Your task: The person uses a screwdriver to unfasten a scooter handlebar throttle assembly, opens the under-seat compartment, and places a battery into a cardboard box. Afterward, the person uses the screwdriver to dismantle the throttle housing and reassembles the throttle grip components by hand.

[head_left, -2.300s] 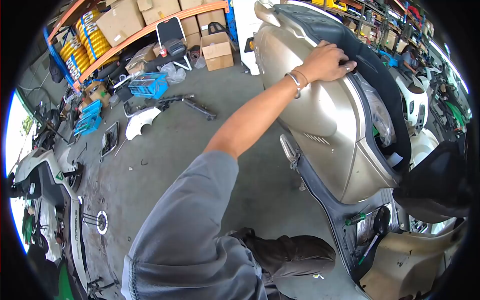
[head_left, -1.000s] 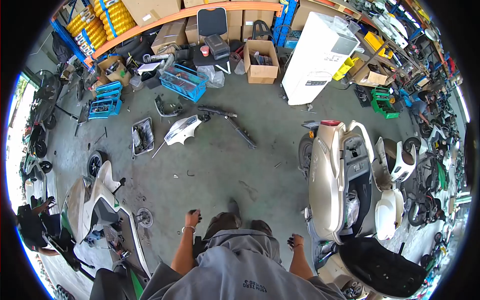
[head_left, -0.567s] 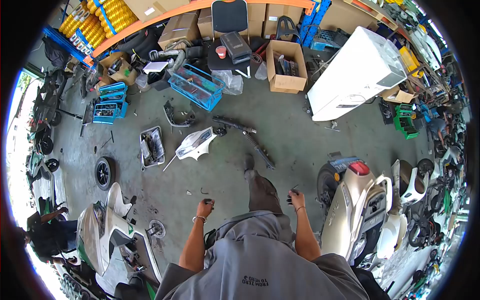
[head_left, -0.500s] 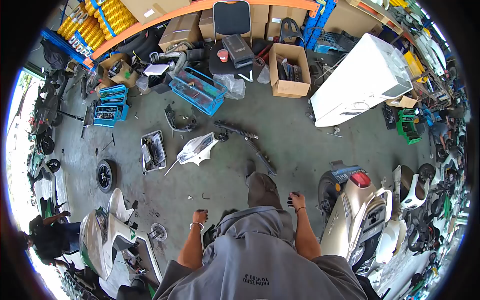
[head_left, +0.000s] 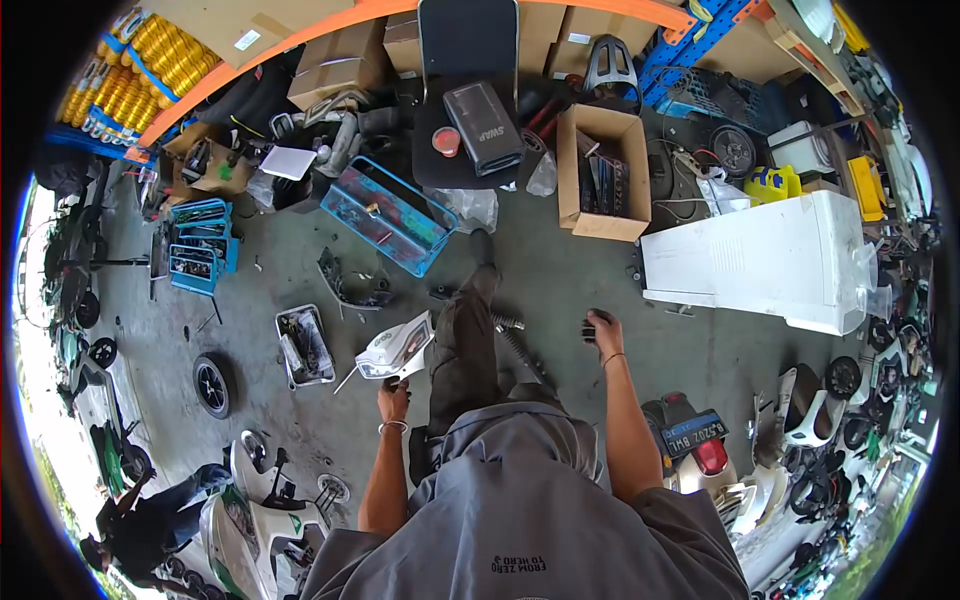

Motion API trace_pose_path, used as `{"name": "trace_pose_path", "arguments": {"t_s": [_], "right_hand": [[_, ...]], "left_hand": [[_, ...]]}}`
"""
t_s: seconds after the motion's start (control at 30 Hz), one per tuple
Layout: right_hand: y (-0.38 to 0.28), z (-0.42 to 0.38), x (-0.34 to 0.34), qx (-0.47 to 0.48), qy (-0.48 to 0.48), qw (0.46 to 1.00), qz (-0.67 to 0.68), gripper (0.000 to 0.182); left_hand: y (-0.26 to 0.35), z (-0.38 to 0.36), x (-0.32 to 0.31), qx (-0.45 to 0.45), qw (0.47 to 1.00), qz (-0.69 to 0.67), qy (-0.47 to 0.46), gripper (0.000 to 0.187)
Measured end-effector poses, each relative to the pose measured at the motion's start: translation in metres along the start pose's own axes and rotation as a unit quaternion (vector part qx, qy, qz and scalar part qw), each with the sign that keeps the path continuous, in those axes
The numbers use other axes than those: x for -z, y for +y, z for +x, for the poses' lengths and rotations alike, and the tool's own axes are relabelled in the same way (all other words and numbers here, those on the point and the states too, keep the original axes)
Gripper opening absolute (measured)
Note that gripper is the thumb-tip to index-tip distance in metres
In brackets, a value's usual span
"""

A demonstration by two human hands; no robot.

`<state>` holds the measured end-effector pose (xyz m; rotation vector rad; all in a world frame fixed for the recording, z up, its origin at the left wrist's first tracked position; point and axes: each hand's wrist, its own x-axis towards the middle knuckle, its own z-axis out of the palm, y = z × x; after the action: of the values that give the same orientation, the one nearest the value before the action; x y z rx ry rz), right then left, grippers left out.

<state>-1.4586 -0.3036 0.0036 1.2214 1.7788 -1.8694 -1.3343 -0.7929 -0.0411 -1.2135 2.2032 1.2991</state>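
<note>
Grey shirt cloth (head_left: 520, 500) sits nearest me; beyond it my left hand (head_left: 394, 400) hangs by the white panel (head_left: 398, 347) on the floor (head_left: 560, 290), my right hand (head_left: 603, 333) well apart. I cannot tell how wide either grip is. Farther off are the blue toolbox (head_left: 390, 215), then the black chair (head_left: 466, 45).

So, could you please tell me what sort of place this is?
Most likely a motorbike repair workshop: a loose wheel and a blue toolbox sit on the floor, with a white scooter nearby.
</note>
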Motion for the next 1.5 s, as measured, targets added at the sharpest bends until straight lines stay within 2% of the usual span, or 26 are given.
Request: {"name": "trace_pose_path", "arguments": {"t_s": [0.03,0.07,0.13,0.23,0.27,0.33,0.37,0.47,0.53,0.6,0.7,0.73,0.8,0.87,0.93,1.03,1.13,1.17,1.27,1.4,1.5], "right_hand": [[-0.02,0.02,-0.016,0.006,-0.008,1.0,0.014,0.026],[-0.033,0.04,-0.03,-0.003,-0.004,1.0,0.019,0.026],[-0.08,0.09,-0.07,-0.008,0.004,0.999,0.037,0.026],[-0.104,0.144,-0.115,-0.088,-0.016,0.996,0.003,0.024],[-0.119,0.174,-0.135,-0.099,-0.031,0.995,-0.01,0.024],[-0.135,0.214,-0.171,-0.106,-0.052,0.993,-0.006,0.024],[-0.143,0.235,-0.19,-0.104,-0.055,0.993,0.012,0.024],[-0.145,0.297,-0.236,-0.124,-0.045,0.989,0.066,0.027],[-0.136,0.337,-0.265,-0.141,-0.033,0.985,0.095,0.029],[-0.129,0.374,-0.293,-0.155,-0.02,0.981,0.116,0.031],[-0.095,0.438,-0.324,-0.171,0.015,0.971,0.169,0.025],[-0.092,0.453,-0.335,-0.165,0.0,0.967,0.193,0.023],[-0.091,0.471,-0.345,-0.147,-0.012,0.959,0.241,0.018],[-0.077,0.49,-0.348,-0.159,-0.047,0.94,0.299,0.022],[-0.071,0.496,-0.354,-0.175,-0.025,0.928,0.328,0.023],[-0.093,0.492,-0.364,-0.127,-0.015,0.888,0.442,0.025],[-0.093,0.502,-0.372,-0.151,0.021,0.858,0.491,0.026],[-0.089,0.501,-0.371,-0.15,0.001,0.863,0.483,0.023],[-0.106,0.495,-0.364,-0.166,0.041,0.858,0.485,0.01],[-0.176,0.476,-0.325,-0.139,-0.044,0.857,0.495,0.007],[-0.253,0.461,-0.306,-0.129,-0.09,0.858,0.489,0.005]], "left_hand": [[0.023,0.027,-0.009,-0.019,0.999,0.035,0.013,0.038],[0.051,0.06,-0.02,-0.09,0.992,0.08,0.031,0.04],[0.128,0.111,-0.043,-0.05,0.994,0.097,0.02,0.043],[0.167,0.236,-0.091,-0.175,0.955,0.239,-0.016,0.06],[0.222,0.258,-0.101,-0.152,0.965,0.208,-0.041,0.063],[0.304,0.302,-0.123,-0.164,0.974,0.151,-0.05,0.07],[0.325,0.331,-0.139,-0.203,0.971,0.124,-0.038,0.073],[0.436,0.369,-0.172,-0.258,0.938,0.223,-0.058,0.087],[0.479,0.395,-0.197,-0.278,0.912,0.293,-0.072,0.098],[0.493,0.425,-0.225,-0.287,0.89,0.343,-0.085,0.105],[0.506,0.455,-0.259,-0.299,0.871,0.379,-0.088,0.11],[0.505,0.466,-0.267,-0.307,0.863,0.39,-0.091,0.111],[0.497,0.483,-0.288,-0.332,0.845,0.405,-0.112,0.113],[0.484,0.5,-0.307,-0.374,0.828,0.401,-0.121,0.114],[0.474,0.51,-0.32,-0.406,0.819,0.389,-0.115,0.113],[0.47,0.519,-0.332,-0.428,0.798,0.413,-0.093,0.108],[0.478,0.514,-0.333,-0.382,0.827,0.399,-0.101,0.1],[0.475,0.51,-0.326,-0.371,0.831,0.406,-0.082,0.099],[0.474,0.488,-0.305,-0.332,0.847,0.416,-0.015,0.095],[0.478,0.438,-0.262,-0.256,0.887,0.382,0.039,0.092],[0.475,0.398,-0.238,-0.225,0.891,0.384,0.087,0.094]]}}
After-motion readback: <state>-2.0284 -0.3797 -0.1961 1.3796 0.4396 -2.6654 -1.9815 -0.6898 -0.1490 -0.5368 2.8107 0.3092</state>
